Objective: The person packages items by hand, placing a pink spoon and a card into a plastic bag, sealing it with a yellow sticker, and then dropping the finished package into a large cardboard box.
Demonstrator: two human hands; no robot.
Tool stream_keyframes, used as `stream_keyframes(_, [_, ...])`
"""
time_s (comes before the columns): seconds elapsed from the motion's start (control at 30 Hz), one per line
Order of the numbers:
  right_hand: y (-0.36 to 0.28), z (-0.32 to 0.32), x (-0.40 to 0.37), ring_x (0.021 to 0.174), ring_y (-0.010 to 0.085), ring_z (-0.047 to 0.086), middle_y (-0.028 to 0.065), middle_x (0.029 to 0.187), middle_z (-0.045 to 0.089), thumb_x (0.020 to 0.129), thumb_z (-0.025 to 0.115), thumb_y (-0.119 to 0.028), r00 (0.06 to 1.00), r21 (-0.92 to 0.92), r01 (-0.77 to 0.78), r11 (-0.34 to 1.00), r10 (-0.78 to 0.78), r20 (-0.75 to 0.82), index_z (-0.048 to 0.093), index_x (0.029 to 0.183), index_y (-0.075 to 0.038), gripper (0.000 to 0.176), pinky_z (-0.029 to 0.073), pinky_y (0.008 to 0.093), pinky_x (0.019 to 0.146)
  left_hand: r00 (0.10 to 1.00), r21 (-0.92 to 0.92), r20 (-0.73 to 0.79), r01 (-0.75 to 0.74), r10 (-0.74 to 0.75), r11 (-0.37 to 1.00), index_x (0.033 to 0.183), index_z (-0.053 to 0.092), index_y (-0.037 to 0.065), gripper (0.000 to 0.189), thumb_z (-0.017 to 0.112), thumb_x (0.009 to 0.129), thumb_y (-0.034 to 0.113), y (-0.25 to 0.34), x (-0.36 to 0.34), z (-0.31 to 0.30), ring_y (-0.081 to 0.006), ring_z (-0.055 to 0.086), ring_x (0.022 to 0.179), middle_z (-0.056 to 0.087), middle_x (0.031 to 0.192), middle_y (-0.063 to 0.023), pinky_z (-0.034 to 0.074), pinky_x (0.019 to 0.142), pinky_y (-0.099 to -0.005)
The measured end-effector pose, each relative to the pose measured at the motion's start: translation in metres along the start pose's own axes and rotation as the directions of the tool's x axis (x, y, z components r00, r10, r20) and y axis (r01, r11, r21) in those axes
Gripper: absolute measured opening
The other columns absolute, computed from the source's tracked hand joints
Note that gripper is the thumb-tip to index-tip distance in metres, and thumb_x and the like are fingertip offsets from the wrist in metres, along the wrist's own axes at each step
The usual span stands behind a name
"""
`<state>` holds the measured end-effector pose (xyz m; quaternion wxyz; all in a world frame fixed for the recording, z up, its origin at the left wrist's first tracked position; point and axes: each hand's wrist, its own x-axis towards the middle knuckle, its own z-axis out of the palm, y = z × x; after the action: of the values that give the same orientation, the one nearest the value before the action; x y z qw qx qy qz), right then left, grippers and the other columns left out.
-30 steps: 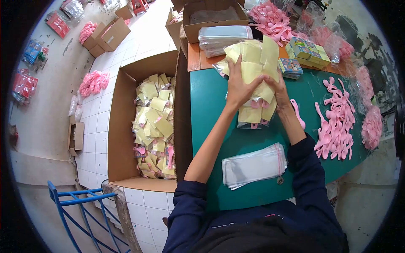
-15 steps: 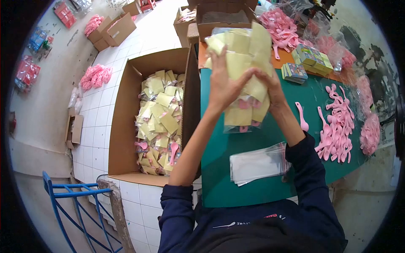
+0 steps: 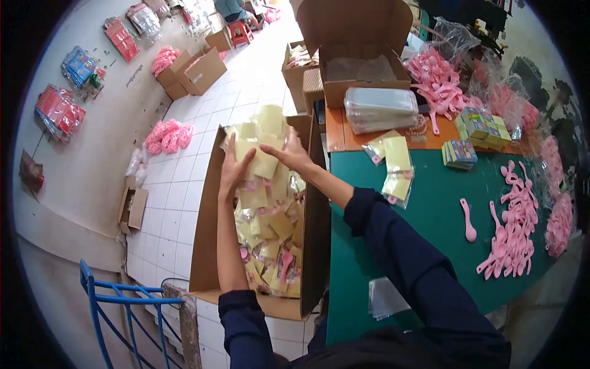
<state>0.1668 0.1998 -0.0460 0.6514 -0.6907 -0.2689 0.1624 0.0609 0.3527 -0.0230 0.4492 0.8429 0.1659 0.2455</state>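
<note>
Over the far end of a large cardboard box [image 3: 206,246], my two hands grip a bunch of clear plastic packets [image 3: 265,161] with pale yellow cards and bits of pink inside. My left hand [image 3: 233,167] presses the bunch from the left, thumb across its front. On the other side is my right hand [image 3: 294,155], its thumb also over the cards and its fingertips partly hidden and blurred. Below them, many similar packets [image 3: 270,237] fill the box. A loose pink spoon [image 3: 285,265] lies on top of these. A few packets [image 3: 398,161] lie on the green tabletop [image 3: 393,246].
Pink spoons [image 3: 513,227] are heaped at the table's right, with a single spoon [image 3: 468,220] beside them. Card stacks [image 3: 460,154], a stack of clear bags [image 3: 381,109] and an open carton [image 3: 365,86] stand farther back. A blue metal frame [image 3: 132,292] is at lower left. Another person [image 3: 233,11] sits far off.
Both hands have moved left with the bunch of packets, from above the table to over the big box. A few packets now show on the table. The view has shifted left.
</note>
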Motion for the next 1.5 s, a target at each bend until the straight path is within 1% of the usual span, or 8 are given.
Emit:
stream_keyframes(0.13, [-0.001, -0.083, -0.018, 0.133, 0.0412, 0.026, 0.0298, 0.139, 0.03, 0.078, 0.065, -0.051, 0.971, -0.419, 0.221, 0.881, -0.158, 0.18, 0.033, 0.135, 0.002, 0.085, 0.025, 0.0432, 0.108, 0.913, 0.534, 0.067, 0.309, -0.403, 0.787, 0.146, 0.02, 0.029, 0.094, 0.051, 0.07, 0.077, -0.08, 0.025, 0.028, -0.0474, 0.003, 0.137, 0.007, 0.149, -0.0266, 0.014, 0.109, -0.0552])
stream_keyframes(0.43, [0.023, -0.137, -0.1, 0.112, 0.0365, 0.05, 0.0211, 0.126, 0.043, 0.082, 0.066, -0.027, 0.843, -0.618, 0.536, 0.575, -0.338, 0.417, 0.053, 0.11, -0.003, 0.039, 0.042, 0.0402, 0.095, 0.862, 0.799, 0.303, 0.003, -0.407, 0.602, 0.142, 0.008, 0.048, 0.101, 0.052, 0.059, 0.084, -0.175, 0.039, 0.179, -0.0537, -0.017, 0.131, -0.018, 0.151, -0.0145, 0.004, 0.086, -0.0837])
stream_keyframes(0.77, [0.024, -0.138, -0.102, 0.11, 0.0367, 0.05, 0.0218, 0.123, 0.044, 0.082, 0.065, -0.023, 0.852, -0.607, 0.521, 0.601, -0.313, 0.421, 0.053, 0.106, 0.0, 0.035, 0.042, 0.0398, 0.095, 0.808, 0.849, 0.291, 0.029, -0.513, 0.527, 0.145, 0.013, 0.035, 0.106, 0.045, 0.059, 0.088, -0.229, 0.026, 0.132, -0.0482, -0.014, 0.134, -0.013, 0.151, -0.0153, 0.004, 0.095, -0.077])
stream_keyframes(0.8, [0.023, -0.137, -0.101, 0.11, 0.0366, 0.05, 0.0218, 0.123, 0.045, 0.081, 0.065, -0.022, 0.856, -0.615, 0.514, 0.598, -0.306, 0.417, 0.053, 0.106, 0.0, 0.035, 0.042, 0.0398, 0.094, 0.774, 0.835, 0.415, -0.115, -0.479, 0.538, 0.145, 0.024, 0.016, 0.11, 0.041, 0.062, 0.086, -0.204, 0.012, 0.132, -0.0319, -0.004, 0.141, -0.005, 0.149, -0.024, -0.009, 0.102, -0.0673])
stream_keyframes(0.97, [0.027, -0.137, -0.103, 0.108, 0.0357, 0.051, 0.0214, 0.121, 0.045, 0.08, 0.066, -0.023, 0.844, -0.61, 0.533, 0.587, -0.325, 0.426, 0.052, 0.107, 0.0, 0.038, 0.043, 0.04, 0.093, 0.826, 0.791, 0.19, 0.192, -0.53, 0.582, 0.147, 0.017, 0.02, 0.104, 0.042, 0.067, 0.082, -0.178, 0.012, 0.12, -0.0316, 0.001, 0.141, -0.008, 0.151, -0.0205, -0.008, 0.104, -0.0657])
stream_keyframes(1.07, [0.026, -0.137, -0.099, 0.107, 0.0358, 0.051, 0.0213, 0.12, 0.046, 0.08, 0.066, -0.023, 0.838, -0.615, 0.545, 0.57, -0.356, 0.413, 0.051, 0.106, 0.001, 0.039, 0.043, 0.0402, 0.093, 0.83, 0.823, 0.413, -0.163, -0.375, 0.544, 0.148, 0.01, 0.021, 0.101, 0.041, 0.071, 0.08, -0.205, -0.001, 0.146, -0.0334, 0.0, 0.141, -0.006, 0.151, -0.0213, -0.008, 0.103, -0.0665])
stream_keyframes(1.3, [-0.004, -0.177, -0.096, 0.108, 0.0362, 0.051, 0.0192, 0.125, 0.045, 0.078, 0.069, -0.033, 0.859, -0.389, 0.468, 0.794, -0.304, 0.412, 0.052, 0.112, -0.007, 0.046, 0.041, 0.0401, 0.094, 0.819, 0.829, 0.367, -0.073, -0.441, 0.555, 0.147, 0.013, 0.027, 0.091, 0.053, 0.075, 0.068, -0.164, -0.015, 0.119, -0.04, 0.007, 0.139, 0.0, 0.152, -0.0187, 0.007, 0.101, -0.0715])
stream_keyframes(1.5, [-0.003, -0.287, -0.045, 0.131, 0.044, 0.021, 0.0243, 0.14, 0.027, 0.05, 0.079, -0.061, 0.798, -0.794, 0.512, 0.326, 0.16, 0.581, 0.033, 0.139, -0.019, 0.109, 0.026, 0.0567, 0.102, 0.999, 0.501, 0.048, -0.034, 0.011, 0.865, 0.135, 0.039, 0.015, 0.058, 0.063, 0.084, 0.026, -0.071, -0.047, 0.093, -0.0372, 0.035, 0.13, 0.03, 0.144, -0.0186, 0.024, 0.099, -0.0671])
